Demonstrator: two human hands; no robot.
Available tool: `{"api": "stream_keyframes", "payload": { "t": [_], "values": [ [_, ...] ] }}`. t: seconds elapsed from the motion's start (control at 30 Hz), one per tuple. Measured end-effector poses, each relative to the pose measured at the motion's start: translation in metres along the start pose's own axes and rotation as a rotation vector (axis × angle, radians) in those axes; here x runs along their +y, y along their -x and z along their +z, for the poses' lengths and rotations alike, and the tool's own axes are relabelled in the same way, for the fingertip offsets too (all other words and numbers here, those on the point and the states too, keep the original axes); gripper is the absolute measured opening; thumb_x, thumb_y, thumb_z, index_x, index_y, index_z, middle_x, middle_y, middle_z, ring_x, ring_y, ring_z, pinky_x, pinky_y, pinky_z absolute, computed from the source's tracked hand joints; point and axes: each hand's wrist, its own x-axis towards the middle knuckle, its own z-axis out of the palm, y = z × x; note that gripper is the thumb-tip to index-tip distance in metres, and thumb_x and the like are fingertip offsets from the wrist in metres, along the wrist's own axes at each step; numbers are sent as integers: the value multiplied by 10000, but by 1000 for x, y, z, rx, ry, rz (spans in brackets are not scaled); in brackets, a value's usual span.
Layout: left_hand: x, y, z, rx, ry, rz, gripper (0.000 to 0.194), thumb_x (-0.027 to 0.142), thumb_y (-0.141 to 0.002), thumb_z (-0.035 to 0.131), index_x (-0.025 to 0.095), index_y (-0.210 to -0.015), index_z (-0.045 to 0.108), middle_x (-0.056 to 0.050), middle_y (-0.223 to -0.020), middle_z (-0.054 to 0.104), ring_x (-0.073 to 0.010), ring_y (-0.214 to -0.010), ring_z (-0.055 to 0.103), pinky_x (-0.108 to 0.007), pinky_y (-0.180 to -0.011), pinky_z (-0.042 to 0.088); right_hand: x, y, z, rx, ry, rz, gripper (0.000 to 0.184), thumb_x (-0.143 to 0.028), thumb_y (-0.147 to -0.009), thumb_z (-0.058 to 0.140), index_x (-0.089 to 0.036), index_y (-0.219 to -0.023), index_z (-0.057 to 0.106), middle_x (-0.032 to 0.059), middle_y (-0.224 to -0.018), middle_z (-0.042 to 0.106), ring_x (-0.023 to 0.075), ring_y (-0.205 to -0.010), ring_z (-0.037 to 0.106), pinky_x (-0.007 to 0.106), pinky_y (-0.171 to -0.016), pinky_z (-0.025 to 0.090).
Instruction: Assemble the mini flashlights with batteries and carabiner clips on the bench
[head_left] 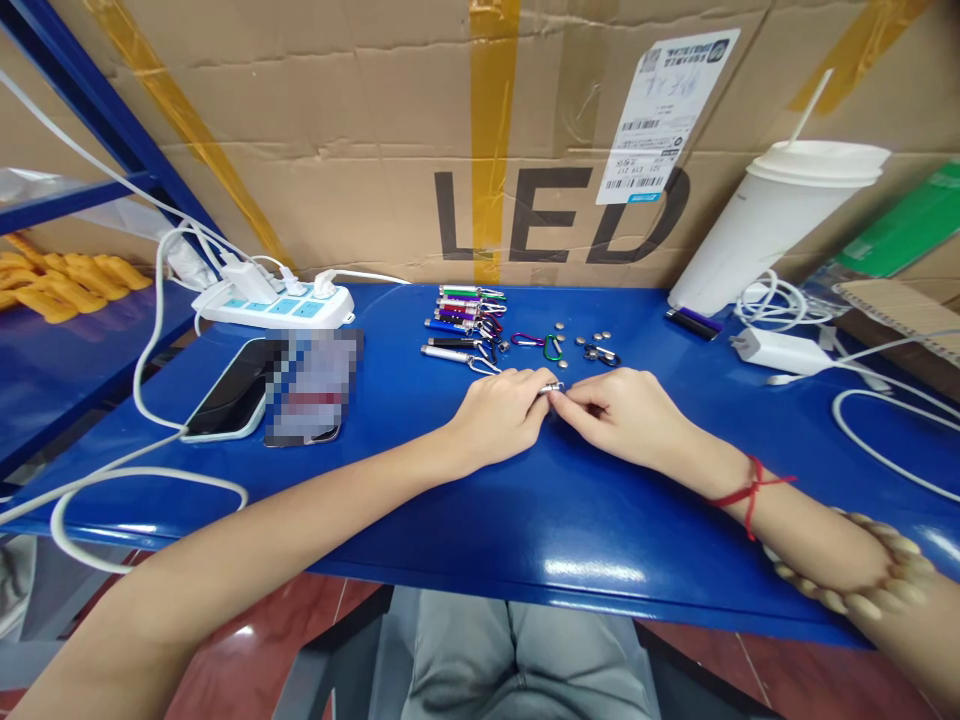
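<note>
My left hand (pixel 501 420) is closed in a pinch around a small silver metal part (pixel 553 387), most of it hidden by the fingers. From the other side, the thumb and fingertips of my right hand (pixel 634 415) close on its end. Just beyond my hands lie a purple carabiner clip (pixel 528 340), a green carabiner clip (pixel 553 348) and a black carabiner clip (pixel 606 354), with several button cells (pixel 580 341) scattered around. Behind my left hand, several mini keychain flashlights (pixel 450 342) with clips lie in a row in various colours.
On the left are a power strip (pixel 300 305) with plugs, a phone (pixel 232 390) and a blurred-out flat item (pixel 315 390). A white lidded cup (pixel 765 220) with a straw, a dark cylinder (pixel 691 323) and a charger (pixel 780 350) stand right. A cardboard box (pixel 360 190) walls off the back.
</note>
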Motion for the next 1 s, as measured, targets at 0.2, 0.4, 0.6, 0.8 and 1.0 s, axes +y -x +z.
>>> {"api": "stream_keyframes", "payload": {
  "t": [0.2,0.4,0.6,0.8,1.0],
  "values": [
    [1,-1,-1,-4,-27,-18,219,243,-916,325,185,-970,529,-21,-877,639,-184,-841,593,-289,-705,450,-4,2,2,142,-47,-62,395,-315,-731,474,-162,-444,251,-47,-381,274,55,-383,194,228,-434,170],
    [1,0,-1,2,-22,-25,224,264,-921,320,190,-967,526,-19,-868,641,-180,-836,597,-280,-697,447,-2,4,4,113,-124,-225,354,-206,-728,441,-163,-451,225,-49,-408,262,54,-396,198,225,-439,182],
    [0,0,1,4,-8,-16,236,280,-926,322,202,-1005,530,-16,-902,646,-172,-848,599,-282,-724,454,1,3,-1,-136,-240,-416,273,-118,-699,388,-169,-473,242,-46,-448,285,56,-419,261,219,-467,220],
    [-1,0,-1,28,65,-29,253,263,-931,306,221,-1062,519,-9,-963,647,-170,-910,601,-287,-767,463,8,0,-7,24,-180,-243,286,-157,-684,356,-184,-482,155,-40,-448,233,67,-415,221,240,-459,194],
    [-1,0,-2,65,122,-28,264,264,-933,296,222,-1079,512,-18,-1020,637,-166,-956,593,-283,-807,461,5,1,-9,17,-158,-308,219,-164,-628,402,-187,-504,224,-53,-448,302,64,-418,235,226,-453,196]
  ]
}}
